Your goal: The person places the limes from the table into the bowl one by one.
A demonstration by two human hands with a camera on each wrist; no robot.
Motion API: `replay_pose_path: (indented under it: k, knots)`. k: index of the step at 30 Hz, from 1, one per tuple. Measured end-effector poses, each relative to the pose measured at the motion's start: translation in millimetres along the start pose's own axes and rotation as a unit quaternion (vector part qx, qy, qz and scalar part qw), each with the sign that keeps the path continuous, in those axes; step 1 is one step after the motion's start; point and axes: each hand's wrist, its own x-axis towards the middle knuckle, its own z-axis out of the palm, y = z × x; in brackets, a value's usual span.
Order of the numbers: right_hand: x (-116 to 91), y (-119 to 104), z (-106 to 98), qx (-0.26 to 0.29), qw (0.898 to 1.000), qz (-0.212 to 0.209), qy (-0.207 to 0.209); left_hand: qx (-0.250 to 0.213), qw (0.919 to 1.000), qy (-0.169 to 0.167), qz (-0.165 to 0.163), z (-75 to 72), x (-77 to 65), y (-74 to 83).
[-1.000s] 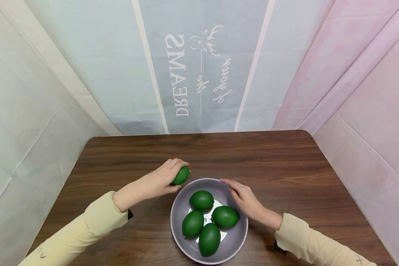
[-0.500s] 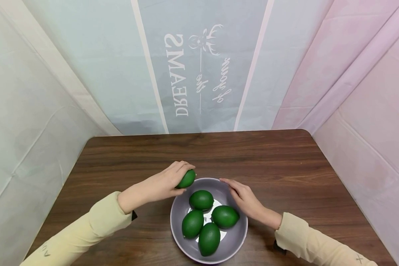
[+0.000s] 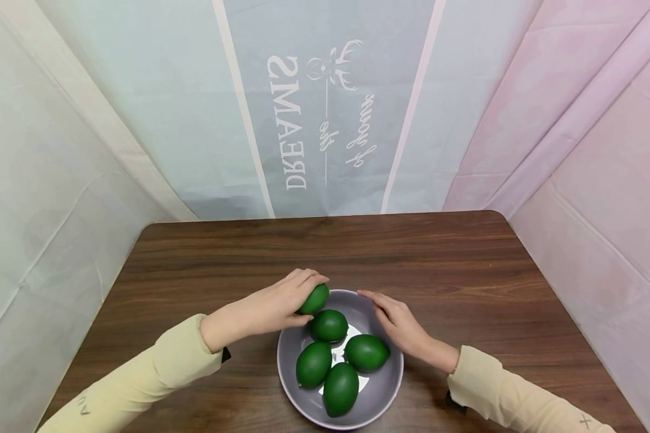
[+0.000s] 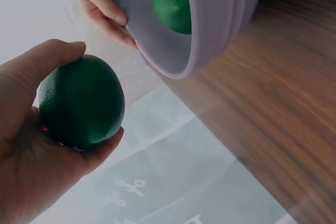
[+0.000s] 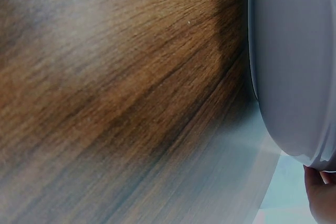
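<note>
My left hand (image 3: 281, 302) holds a green lime (image 3: 315, 299) over the far left rim of the grey-purple bowl (image 3: 288, 385). In the left wrist view, the thumb lies across one side of the lime (image 4: 84, 100) and fingers support it from below. Inside the bowl lie several more limes (image 3: 342, 390). The right hand (image 3: 403, 328) grips the bowl's far right rim, with the thumb on the inner side and the other fingers along the outside. In the right wrist view, the bowl's outer wall (image 5: 294, 61) fills the right side.
The bowl stands on a dark wood-grain table (image 3: 422, 252), near its front side. Behind the table hangs a pale blue cloth (image 3: 325, 198) with mirrored white lettering. White cloth walls (image 3: 65, 198) close off both sides.
My left hand has carried the lime rightward and a little toward me, from beside the bowl to over its rim. The right hand and the bowl have stayed in place.
</note>
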Motion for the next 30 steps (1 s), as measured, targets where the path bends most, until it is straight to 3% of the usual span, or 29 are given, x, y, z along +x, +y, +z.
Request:
replay_pose_path:
  k: [8, 30]
  knots:
    - [0, 0, 0, -0.001, 1.0, 0.006, -0.006, 0.006, 0.9998, 0.0, 0.021, 4.3, 2.0, 6.0]
    - [-1, 1, 1, -0.001, 1.0, -0.002, 0.001, 0.017, 0.9985, -0.042, 0.03, 16.8, 7.4, 18.9]
